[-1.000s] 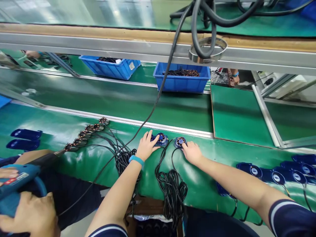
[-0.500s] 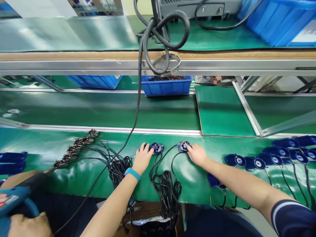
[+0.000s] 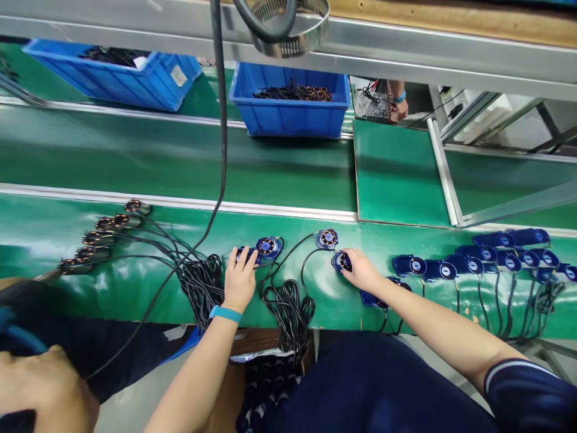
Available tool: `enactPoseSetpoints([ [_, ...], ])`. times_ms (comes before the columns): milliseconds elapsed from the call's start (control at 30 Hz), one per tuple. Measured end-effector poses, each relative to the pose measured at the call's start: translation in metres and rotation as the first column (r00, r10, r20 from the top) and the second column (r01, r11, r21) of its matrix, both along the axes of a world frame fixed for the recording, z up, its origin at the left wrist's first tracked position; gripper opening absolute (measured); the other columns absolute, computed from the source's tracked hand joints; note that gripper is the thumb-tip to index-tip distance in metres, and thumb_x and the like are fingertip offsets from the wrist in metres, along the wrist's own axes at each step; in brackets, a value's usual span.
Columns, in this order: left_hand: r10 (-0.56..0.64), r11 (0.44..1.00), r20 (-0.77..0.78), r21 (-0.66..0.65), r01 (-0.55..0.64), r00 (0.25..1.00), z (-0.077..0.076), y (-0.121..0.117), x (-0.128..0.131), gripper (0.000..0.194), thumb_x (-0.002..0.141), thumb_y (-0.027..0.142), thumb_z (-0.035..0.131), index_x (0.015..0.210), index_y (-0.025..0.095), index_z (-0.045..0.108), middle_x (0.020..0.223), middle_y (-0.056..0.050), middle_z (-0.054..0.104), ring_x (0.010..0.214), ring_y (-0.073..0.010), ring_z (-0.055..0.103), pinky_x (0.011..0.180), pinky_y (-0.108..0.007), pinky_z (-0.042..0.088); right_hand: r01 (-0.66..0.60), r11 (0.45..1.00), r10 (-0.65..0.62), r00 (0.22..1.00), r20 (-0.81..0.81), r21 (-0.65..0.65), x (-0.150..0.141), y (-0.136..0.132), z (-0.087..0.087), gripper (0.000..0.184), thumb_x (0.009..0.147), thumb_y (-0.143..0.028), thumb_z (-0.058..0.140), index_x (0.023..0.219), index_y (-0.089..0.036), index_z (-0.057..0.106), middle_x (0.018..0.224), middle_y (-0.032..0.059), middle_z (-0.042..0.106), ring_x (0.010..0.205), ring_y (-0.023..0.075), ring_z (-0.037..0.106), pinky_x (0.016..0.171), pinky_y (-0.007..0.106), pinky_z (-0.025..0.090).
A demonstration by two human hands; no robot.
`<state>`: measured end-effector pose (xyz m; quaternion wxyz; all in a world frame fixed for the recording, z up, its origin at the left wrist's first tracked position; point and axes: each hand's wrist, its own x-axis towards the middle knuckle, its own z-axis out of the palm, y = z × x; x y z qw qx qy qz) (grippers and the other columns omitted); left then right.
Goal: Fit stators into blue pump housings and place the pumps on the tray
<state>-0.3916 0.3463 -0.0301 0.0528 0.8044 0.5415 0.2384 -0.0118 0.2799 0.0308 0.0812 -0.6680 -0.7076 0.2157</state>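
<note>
My left hand [image 3: 240, 279], with a light blue wristband, has its fingers closed over one end of a dark blue plastic housing. At the housing's other end shows a round copper-wound coil core [image 3: 267, 246]. To the right, my right hand [image 3: 363, 270] grips another blue housing [image 3: 339, 261], which also has copper windings inside; its fingers partly hide it. Just above, a third round coil core in a blue housing [image 3: 327, 239] lies apart from my fingers. Black cables run from these parts to a coiled cable bundle [image 3: 291, 310] between my arms.
Bare coil cores [image 3: 97, 239] with a cable bundle [image 3: 201, 282] lie at left. Several blue housings [image 3: 473, 264] with cables line the right. Blue bins [image 3: 288, 117] stand behind under a metal rail [image 3: 406, 57]. A co-worker's hand [image 3: 45, 385] is at lower left.
The view has tilted down. My right hand has moved from the upper coil core down to another blue housing near it. My left hand stays on its housing.
</note>
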Motion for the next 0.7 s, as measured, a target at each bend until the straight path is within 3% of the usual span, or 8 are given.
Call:
enactPoseSetpoints([
  [133, -0.008, 0.999, 0.001, -0.038, 0.008, 1.000, 0.008, -0.024, -0.008, 0.049, 0.093, 0.018, 0.039, 0.138, 0.016, 0.057, 0.153, -0.016, 0.048, 0.154, -0.0342, 0.022, 0.122, -0.059, 0.028, -0.018, 1.000, 0.015, 0.993, 0.114, 0.022, -0.005, -0.001, 0.003, 0.065, 0.076, 0.002, 0.054, 0.139, -0.016, 0.055, 0.146, 0.0162, 0.043, 0.130, 0.0263, 0.044, 0.112, 0.038, 0.038],
  [233, 0.023, 0.998, -0.018, -0.049, -0.024, 1.000, 0.031, -0.029, -0.002, 0.057, 0.094, 0.032, 0.044, 0.148, 0.015, 0.046, 0.154, -0.018, 0.046, 0.152, -0.0359, 0.027, 0.123, -0.060, 0.021, 0.061, 0.998, -0.065, 0.984, 0.164, 0.030, -0.018, 0.001, 0.006, 0.061, 0.085, -0.008, 0.057, 0.144, -0.019, 0.050, 0.145, 0.0158, 0.043, 0.128, 0.0289, 0.043, 0.106, 0.041, 0.040],
  [333, 0.194, 0.977, -0.041, -0.080, -0.197, 0.980, 0.059, -0.014, 0.023, 0.071, 0.093, 0.053, 0.045, 0.147, 0.006, 0.043, 0.134, -0.024, 0.060, 0.133, -0.0385, 0.049, 0.111, -0.055, 0.036, 0.115, 0.992, -0.125, 0.969, 0.212, 0.060, -0.037, 0.004, 0.006, 0.066, 0.095, -0.032, 0.061, 0.155, -0.019, 0.036, 0.139, 0.0169, 0.047, 0.120, 0.0302, 0.045, 0.099, 0.042, 0.041],
  [433, 0.322, 0.914, -0.233, -0.176, -0.366, 0.918, 0.078, 0.017, 0.055, 0.073, 0.092, 0.065, 0.043, 0.128, 0.003, 0.058, 0.109, -0.026, 0.068, 0.110, -0.0417, 0.059, 0.097, -0.055, 0.039, 0.140, 0.988, -0.152, 0.927, 0.344, 0.059, -0.060, 0.011, 0.004, 0.064, 0.100, -0.040, 0.053, 0.158, -0.022, 0.031, 0.132, 0.0172, 0.051, 0.115, 0.0310, 0.045, 0.093, 0.042, 0.038],
  [533, 0.236, 0.892, -0.406, -0.271, -0.363, 0.883, 0.083, 0.045, 0.073, 0.063, 0.090, 0.063, 0.051, 0.109, 0.005, 0.066, 0.103, -0.026, 0.067, 0.104, -0.0415, 0.060, 0.092, -0.052, 0.040, 0.116, 0.993, -0.112, 0.898, 0.426, 0.017, -0.074, 0.016, 0.003, 0.060, 0.101, -0.027, 0.046, 0.158, -0.018, 0.031, 0.127, 0.0191, 0.054, 0.113, 0.0308, 0.046, 0.090, 0.042, 0.036],
  [633, 0.044, 0.939, -0.437, -0.289, -0.186, 0.898, 0.079, 0.062, 0.069, 0.045, 0.089, 0.040, 0.061, 0.123, 0.012, 0.064, 0.118, -0.024, 0.063, 0.112, -0.0399, 0.056, 0.091, -0.049, 0.042, 0.055, 0.998, -0.035, 0.887, 0.460, -0.031, -0.072, 0.014, 0.003, 0.066, 0.094, -0.015, 0.046, 0.158, -0.016, 0.030, 0.122, 0.0190, 0.058, 0.111, 0.0302, 0.048, 0.088, 0.041, 0.034],
  [700, -0.084, 0.956, -0.402, -0.290, -0.039, 0.912, 0.074, 0.068, 0.058, 0.049, 0.086, 0.025, 0.059, 0.136, 0.021, 0.060, 0.130, -0.020, 0.059, 0.118, -0.0378, 0.054, 0.094, -0.050, 0.043, 0.024, 0.999, -0.007, 0.880, 0.475, -0.029, -0.065, 0.010, 0.002, 0.066, 0.093, -0.014, 0.047, 0.157, -0.016, 0.031, 0.119, 0.0179, 0.060, 0.109, 0.0299, 0.049, 0.086, 0.041, 0.033],
])
